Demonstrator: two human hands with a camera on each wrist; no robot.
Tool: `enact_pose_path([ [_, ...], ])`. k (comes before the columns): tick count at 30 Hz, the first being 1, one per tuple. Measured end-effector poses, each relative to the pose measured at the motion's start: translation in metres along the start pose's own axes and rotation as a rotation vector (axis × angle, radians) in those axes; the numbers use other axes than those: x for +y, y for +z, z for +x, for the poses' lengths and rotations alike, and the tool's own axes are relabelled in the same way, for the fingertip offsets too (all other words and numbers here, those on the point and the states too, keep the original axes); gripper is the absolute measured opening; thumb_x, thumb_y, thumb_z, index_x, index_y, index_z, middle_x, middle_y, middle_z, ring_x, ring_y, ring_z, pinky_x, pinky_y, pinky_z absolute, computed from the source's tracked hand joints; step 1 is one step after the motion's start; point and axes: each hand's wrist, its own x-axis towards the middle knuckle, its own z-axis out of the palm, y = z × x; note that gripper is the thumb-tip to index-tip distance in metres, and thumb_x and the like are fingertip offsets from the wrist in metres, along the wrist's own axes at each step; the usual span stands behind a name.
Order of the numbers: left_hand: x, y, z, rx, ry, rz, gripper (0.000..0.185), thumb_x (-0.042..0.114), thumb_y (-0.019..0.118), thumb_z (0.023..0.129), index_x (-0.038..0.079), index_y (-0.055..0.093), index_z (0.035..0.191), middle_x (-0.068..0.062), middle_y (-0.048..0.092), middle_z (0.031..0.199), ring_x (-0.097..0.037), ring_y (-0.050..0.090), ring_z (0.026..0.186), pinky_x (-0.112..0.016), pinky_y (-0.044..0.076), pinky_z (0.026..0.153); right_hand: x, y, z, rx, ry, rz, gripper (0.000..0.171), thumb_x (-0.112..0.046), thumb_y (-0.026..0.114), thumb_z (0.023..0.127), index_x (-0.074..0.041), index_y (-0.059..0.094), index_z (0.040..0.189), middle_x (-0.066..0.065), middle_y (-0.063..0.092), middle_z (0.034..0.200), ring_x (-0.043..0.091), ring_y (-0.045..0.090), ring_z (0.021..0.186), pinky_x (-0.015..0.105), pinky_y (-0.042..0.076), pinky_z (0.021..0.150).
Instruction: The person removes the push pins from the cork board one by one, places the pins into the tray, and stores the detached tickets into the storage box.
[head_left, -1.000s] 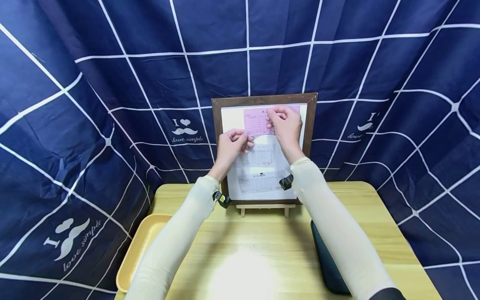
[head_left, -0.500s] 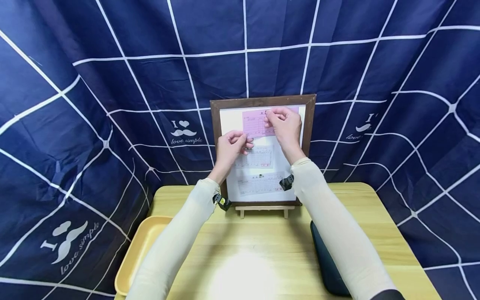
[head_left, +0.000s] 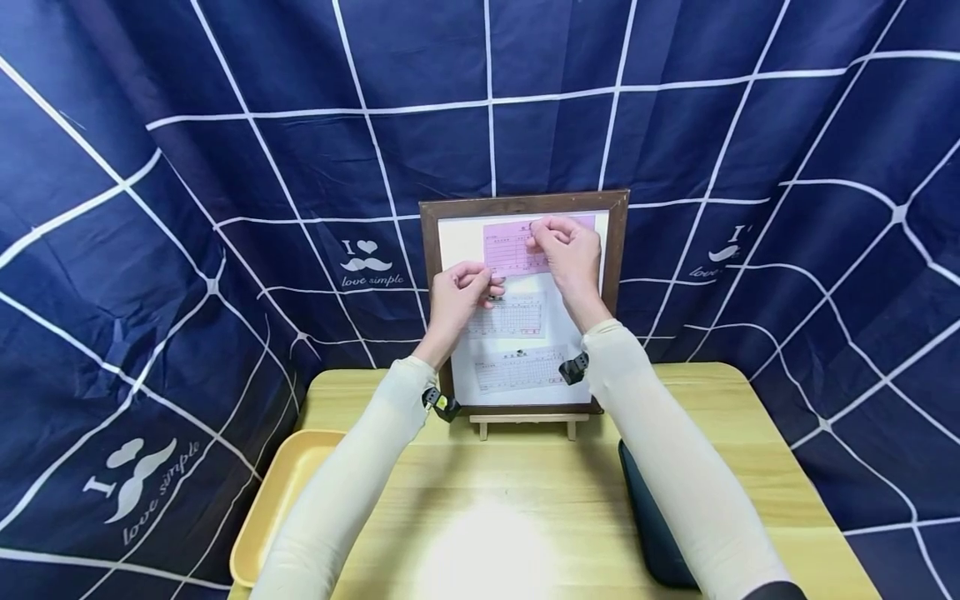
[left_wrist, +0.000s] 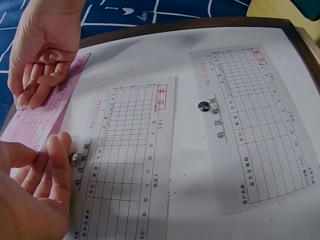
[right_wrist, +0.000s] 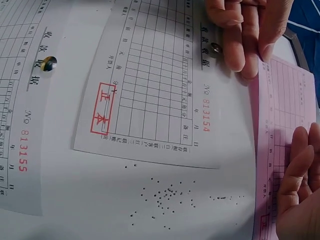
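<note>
Your pink slip (head_left: 502, 248), thin printed paper ruled into lines, lies across the upper part of the white board (left_wrist: 190, 187), above both white slips. Your left hand (head_left: 456, 297) pinches its lower left corner between thumb and fingers. Your right hand (head_left: 574, 257) has thumb and fingertips drawn together at the slip's upper middle; a small glint shows there, but you cannot tell what, if anything, is clamped between them. That hand covers much of the slip's right half, and whether the paper lies fully flat is hard to make out.

The board is smooth, peppered with tiny dark holes, and edged by a brown wooden frame (head_left: 430, 250) on a small pale wooden easel (head_left: 525, 419). The upper white slip (left_wrist: 125, 145) and the lower white slip (left_wrist: 250, 150) carry printed grids and red stamps, each with a shiny, rounded pin head (right_wrist: 49, 63) at its heading.

On the wood-grained table (head_left: 480, 475), your left sleeve (head_left: 356, 473) hides part of the yellow tray (head_left: 300, 462), shallow and round-cornered, its visible floor smooth. Your right sleeve (head_left: 675, 458) covers most of the dark tray (head_left: 652, 518), so its contents cannot be seen. Behind hangs creased blue cloth (head_left: 427, 50) with white lines.
</note>
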Motion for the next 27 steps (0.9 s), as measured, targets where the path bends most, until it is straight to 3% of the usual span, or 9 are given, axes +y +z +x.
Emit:
enact_pose_path([
  [6, 0.001, 0.001, -0.003, -0.006, 0.005, 0.000, 0.011, 0.000, 0.067, 0.108, -0.009, 0.071, 0.113, -0.026, 0.079, 0.101, -0.017, 0.078, 0.076, -0.023, 0.061, 0.061, -0.002, -0.004, -0.005, -0.003, -0.006, -0.029, 0.017, -0.018, 0.079, 0.101, -0.002, 0.079, 0.106, -0.007, 0.077, 0.077, 0.006, 0.074, 0.075, 0.021, 0.044, 0.060],
  [13, 0.001, -0.001, -0.007, -0.003, 0.014, -0.009, 0.011, 0.000, 0.066, 0.108, -0.009, 0.072, 0.112, -0.028, 0.078, 0.101, -0.015, 0.077, 0.074, -0.021, 0.058, 0.059, -0.001, -0.008, -0.010, -0.014, 0.002, -0.053, 0.016, -0.022, 0.078, 0.102, -0.006, 0.079, 0.104, -0.007, 0.078, 0.078, 0.007, 0.070, 0.076, 0.021, 0.048, 0.065],
  [27, 0.003, -0.010, -0.015, -0.021, 0.022, -0.005, 0.012, 0.002, 0.067, 0.108, -0.007, 0.072, 0.113, -0.026, 0.079, 0.104, -0.017, 0.078, 0.077, -0.021, 0.058, 0.059, 0.003, -0.017, -0.020, -0.046, -0.039, 0.029, 0.012, -0.019, 0.077, 0.104, -0.008, 0.075, 0.099, -0.006, 0.075, 0.076, 0.008, 0.068, 0.068, 0.019, 0.051, 0.058],
])
